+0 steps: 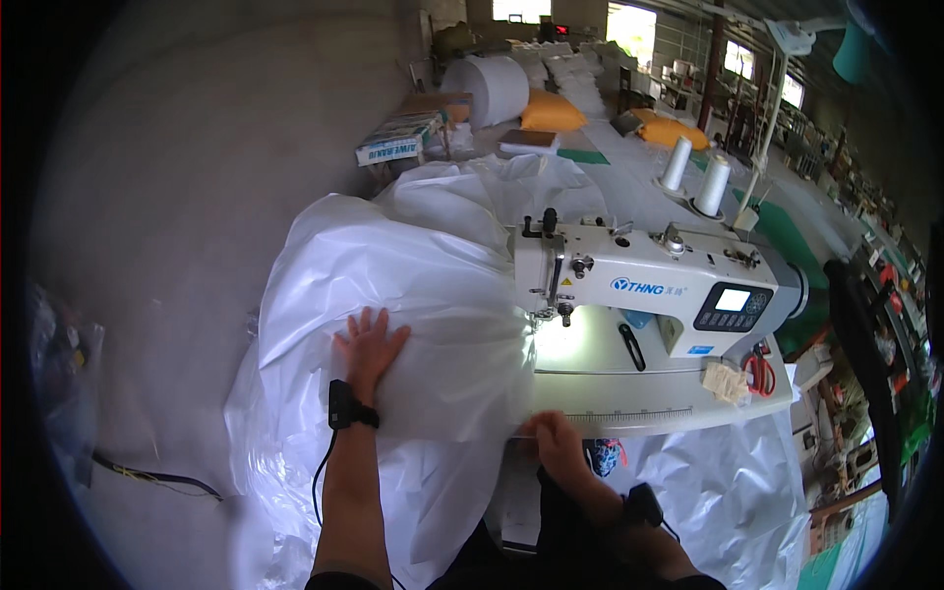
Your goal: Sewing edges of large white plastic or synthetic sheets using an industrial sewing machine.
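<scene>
A large sheet of thin white plastic film (433, 364) lies crumpled over the left end of the sewing table and hangs down its front. My left hand (370, 346) rests flat on the film with its fingers spread. At the table's front edge, my right hand (559, 447) has its fingers closed on the film's right edge. The white sewing machine (629, 265) stands just right of the film. The film's edge runs up to the needle area, where the lamp shines brightly; the needle itself is too small to make out.
On the machine bed lie a black cutter (631, 347), a beige cloth scrap (725, 383) and red-handled scissors (759, 374). Two white thread cones (712, 187) stand behind the machine. More white film (728, 482) hangs below the table at right. A large white roll (487, 90) sits farther back.
</scene>
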{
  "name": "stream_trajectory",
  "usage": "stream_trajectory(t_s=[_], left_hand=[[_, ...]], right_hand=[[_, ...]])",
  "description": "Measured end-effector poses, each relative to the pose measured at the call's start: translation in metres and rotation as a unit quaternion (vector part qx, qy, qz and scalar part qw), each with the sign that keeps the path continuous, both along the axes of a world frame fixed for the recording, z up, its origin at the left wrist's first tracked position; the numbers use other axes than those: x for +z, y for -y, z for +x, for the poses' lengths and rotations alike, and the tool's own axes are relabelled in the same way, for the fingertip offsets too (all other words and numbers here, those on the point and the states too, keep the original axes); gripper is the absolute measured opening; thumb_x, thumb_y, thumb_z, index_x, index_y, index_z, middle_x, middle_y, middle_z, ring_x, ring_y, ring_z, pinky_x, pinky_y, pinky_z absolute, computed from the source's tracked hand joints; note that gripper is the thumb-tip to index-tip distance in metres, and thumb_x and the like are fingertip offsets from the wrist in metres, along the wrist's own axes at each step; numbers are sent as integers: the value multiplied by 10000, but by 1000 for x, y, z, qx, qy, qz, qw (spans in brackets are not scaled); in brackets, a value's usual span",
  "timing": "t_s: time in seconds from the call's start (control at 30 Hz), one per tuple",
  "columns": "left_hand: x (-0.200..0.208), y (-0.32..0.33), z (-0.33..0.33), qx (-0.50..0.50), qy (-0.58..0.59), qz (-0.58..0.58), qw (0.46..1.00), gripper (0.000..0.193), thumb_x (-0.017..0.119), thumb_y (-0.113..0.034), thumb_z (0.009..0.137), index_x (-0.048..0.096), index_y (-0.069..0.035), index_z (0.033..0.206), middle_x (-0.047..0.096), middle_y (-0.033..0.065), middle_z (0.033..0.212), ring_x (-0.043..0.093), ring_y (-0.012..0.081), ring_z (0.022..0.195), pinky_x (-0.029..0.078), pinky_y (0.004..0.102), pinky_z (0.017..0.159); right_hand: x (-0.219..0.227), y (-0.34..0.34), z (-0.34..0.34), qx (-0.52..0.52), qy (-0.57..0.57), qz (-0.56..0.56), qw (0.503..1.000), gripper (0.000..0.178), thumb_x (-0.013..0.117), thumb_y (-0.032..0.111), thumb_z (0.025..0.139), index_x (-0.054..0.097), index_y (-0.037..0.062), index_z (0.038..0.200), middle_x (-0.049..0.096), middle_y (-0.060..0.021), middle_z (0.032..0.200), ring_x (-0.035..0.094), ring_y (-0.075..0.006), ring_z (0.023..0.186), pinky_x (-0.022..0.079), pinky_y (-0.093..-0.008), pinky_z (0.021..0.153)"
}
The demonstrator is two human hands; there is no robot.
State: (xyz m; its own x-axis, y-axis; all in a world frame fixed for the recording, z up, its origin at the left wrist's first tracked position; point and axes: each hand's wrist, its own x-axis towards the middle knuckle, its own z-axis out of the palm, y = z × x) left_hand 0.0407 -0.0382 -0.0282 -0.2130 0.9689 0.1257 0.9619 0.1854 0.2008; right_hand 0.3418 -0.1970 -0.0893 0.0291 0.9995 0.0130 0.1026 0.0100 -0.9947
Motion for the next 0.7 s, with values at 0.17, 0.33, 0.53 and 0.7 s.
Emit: stream_trajectory(t_s=[0.17, 0.33, 0.53, 0.7], left_hand=[[-13, 79, 30, -207, 73, 331, 917, 276, 634, -166, 784, 603, -54, 1034, 587, 160, 1085, 553, 360, 948, 429, 491, 832], [-27, 197, 54, -97, 16, 260, 961, 343, 659, -263, 768, 618, -101, 1068, 543, 100, 1150, 495, 307, 1069, 357, 498, 903], [-36, 119, -1, -154, -73, 236, 957, 411, 659, -338, 770, 609, -123, 1117, 555, 93, 1167, 511, 295, 1086, 357, 521, 935], [-6, 37, -43, -282, 77, 128, 948, 446, 631, -290, 782, 580, -102, 1183, 565, 93, 1202, 531, 282, 1106, 430, 383, 924]], right_hand=[[-37, 35, -19, 106, -136, -282, 944, 322, 473, 140, 927, 480, 3, 1217, 604, -156, 1058, 631, -223, 916, 541, -327, 722], [-113, -12, -51, 232, -55, -28, 971, 352, 486, 236, 942, 505, 12, 1212, 594, -125, 1095, 569, -252, 1042, 452, -361, 916], [-72, 4, -111, 389, -124, -104, 907, 397, 506, 284, 945, 504, 19, 1241, 582, -109, 1144, 538, -228, 1086, 417, -339, 958], [-49, 51, -132, 447, -132, -123, 876, 404, 514, 291, 943, 508, 20, 1243, 580, -103, 1152, 533, -214, 1087, 414, -332, 958]])
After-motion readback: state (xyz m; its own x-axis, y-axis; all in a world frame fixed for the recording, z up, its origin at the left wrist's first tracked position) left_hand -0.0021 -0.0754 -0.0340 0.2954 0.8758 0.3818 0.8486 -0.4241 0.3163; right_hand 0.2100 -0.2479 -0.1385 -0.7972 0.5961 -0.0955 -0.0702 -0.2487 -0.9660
